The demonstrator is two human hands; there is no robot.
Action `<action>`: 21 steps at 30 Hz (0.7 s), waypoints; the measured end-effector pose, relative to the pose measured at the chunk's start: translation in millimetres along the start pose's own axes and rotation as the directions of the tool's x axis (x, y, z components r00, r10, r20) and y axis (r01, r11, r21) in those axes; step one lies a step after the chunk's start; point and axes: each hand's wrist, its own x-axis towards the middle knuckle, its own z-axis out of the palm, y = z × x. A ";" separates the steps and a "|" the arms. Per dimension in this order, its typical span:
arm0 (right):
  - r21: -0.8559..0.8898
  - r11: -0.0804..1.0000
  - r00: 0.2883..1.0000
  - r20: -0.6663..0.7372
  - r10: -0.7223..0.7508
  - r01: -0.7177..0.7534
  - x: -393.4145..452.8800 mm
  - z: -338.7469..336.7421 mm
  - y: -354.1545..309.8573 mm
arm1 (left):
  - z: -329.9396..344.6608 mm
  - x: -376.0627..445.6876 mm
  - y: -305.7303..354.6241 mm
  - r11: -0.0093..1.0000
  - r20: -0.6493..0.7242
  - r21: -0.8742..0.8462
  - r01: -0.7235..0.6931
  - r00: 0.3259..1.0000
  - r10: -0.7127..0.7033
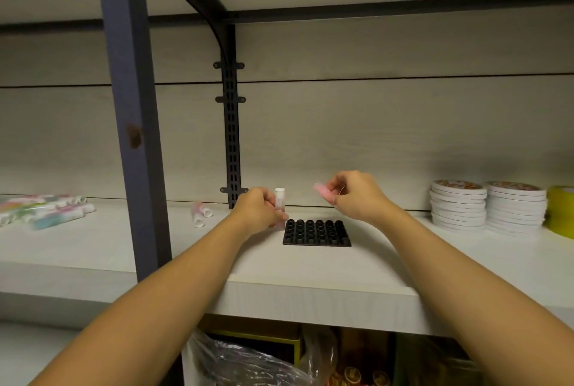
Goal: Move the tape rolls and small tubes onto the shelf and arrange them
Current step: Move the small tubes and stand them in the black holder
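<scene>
My left hand (259,210) grips a small pale pink tube with a white cap (279,199), held upright just left of a black tray of round holes (316,232) on the white shelf (310,280). My right hand (354,196) pinches a second pink tube (323,191), tilted, above the tray's back right. Two more small tubes (200,214) lie on the shelf left of my left hand. Two stacks of flat white tape rolls (487,210) stand at the right, beside a yellow roll (561,210).
A blue-grey upright post (133,124) crosses the shelf's front at the left. A black slotted bracket (231,137) runs up the back wall. Several pastel tubes (43,210) lie at the far left. Below the shelf are a plastic bag (248,360) and boxes.
</scene>
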 end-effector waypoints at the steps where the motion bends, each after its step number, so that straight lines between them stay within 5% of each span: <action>1: -0.002 1.000 1.000 -0.003 0.001 -0.001 -0.4 -0.1 0.2 | 0.2 0.2 -1.0 1.000 0.003 -0.004 0.005 1.000 -0.005; 10: 0.052 0.998 0.999 0.010 0.039 -0.039 1.9 1.6 -1.9 | -11.6 -3.2 3.7 0.973 -0.048 -0.226 -0.040 0.998 0.030; 17: 0.379 0.897 0.972 0.034 0.233 -0.228 32.9 -0.4 -16.8 | -24.4 10.7 25.3 0.980 -0.186 -0.131 -0.147 0.975 0.122; 21: 0.363 0.896 0.964 0.032 0.264 -0.257 42.2 19.6 -5.6 | -25.5 19.3 32.2 0.961 -0.171 0.177 -0.211 0.955 0.242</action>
